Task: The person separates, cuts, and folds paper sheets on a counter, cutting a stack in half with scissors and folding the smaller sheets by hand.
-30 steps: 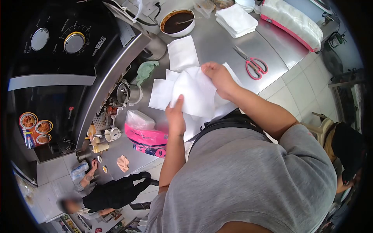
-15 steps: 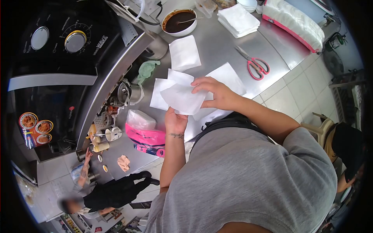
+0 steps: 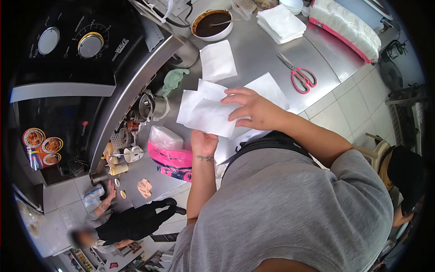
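A thin white paper sheet (image 3: 210,117) is held over the steel counter, lying above other white sheets. My left hand (image 3: 205,143), with a tattoo at the wrist, grips its near edge from below; the fingers are mostly hidden beneath it. Over the sheet's right side is my right hand (image 3: 253,109), its fingers apart and the fingertips at or just above the paper. Another white sheet (image 3: 267,88) shows behind my right hand. A separate small pile of white sheets (image 3: 218,60) lies further back on the counter.
Scissors with pink handles (image 3: 302,80) lie at the right. A bowl of dark sauce (image 3: 212,25) with a spoon and a stack of white sheets (image 3: 282,25) stand at the back. A pink package (image 3: 170,157) sits left of my left hand. Another person (image 3: 131,226) works at the lower left.
My right hand's fingers have spread apart, and the raised sheet's right side sits lower and flatter. My left hand stays at the sheet's near edge. The other person's hand has moved slightly.
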The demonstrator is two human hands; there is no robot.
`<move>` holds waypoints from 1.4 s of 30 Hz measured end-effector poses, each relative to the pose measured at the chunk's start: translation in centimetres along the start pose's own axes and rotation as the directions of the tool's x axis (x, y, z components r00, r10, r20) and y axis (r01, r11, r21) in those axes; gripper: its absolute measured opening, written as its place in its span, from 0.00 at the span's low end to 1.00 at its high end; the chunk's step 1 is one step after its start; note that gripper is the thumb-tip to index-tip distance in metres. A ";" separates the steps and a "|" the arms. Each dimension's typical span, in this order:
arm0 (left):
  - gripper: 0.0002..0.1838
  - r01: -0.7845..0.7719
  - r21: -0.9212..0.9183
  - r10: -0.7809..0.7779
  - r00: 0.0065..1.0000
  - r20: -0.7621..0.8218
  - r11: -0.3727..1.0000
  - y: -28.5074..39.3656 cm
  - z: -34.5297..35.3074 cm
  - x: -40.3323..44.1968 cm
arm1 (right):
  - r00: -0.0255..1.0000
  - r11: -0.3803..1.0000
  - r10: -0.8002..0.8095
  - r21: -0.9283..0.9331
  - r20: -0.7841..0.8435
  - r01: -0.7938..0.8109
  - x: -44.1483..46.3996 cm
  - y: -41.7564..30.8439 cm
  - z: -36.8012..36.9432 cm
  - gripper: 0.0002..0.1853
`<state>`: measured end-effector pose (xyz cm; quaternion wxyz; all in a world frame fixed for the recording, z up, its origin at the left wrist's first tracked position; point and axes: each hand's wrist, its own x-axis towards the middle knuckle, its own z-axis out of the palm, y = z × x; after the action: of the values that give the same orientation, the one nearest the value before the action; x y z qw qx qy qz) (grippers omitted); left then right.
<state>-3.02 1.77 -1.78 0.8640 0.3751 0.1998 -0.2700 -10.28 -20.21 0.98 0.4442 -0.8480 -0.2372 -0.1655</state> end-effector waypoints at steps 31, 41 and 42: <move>0.23 -0.554 0.679 0.340 0.596 0.728 -0.482 -2.1 3.5 -3.7 | 0.641 0.228 0.719 0.780 0.269 -0.583 1.8 -0.6 1.2 0.07; 0.12 -0.281 0.715 0.240 0.957 0.162 0.641 -1.8 2.3 -1.2 | 0.697 0.552 0.711 0.540 0.094 -0.636 -0.2 3.2 -2.9 0.08; 0.12 -0.232 0.697 0.201 0.971 0.127 0.679 -1.8 1.9 -0.5 | 0.669 0.544 0.729 0.473 0.143 -0.693 -1.3 5.7 -4.0 0.07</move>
<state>-4.24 -0.56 -1.25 0.6837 0.6926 0.0179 -0.2293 -8.46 -26.70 -1.32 0.6799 -0.7222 0.1093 0.0646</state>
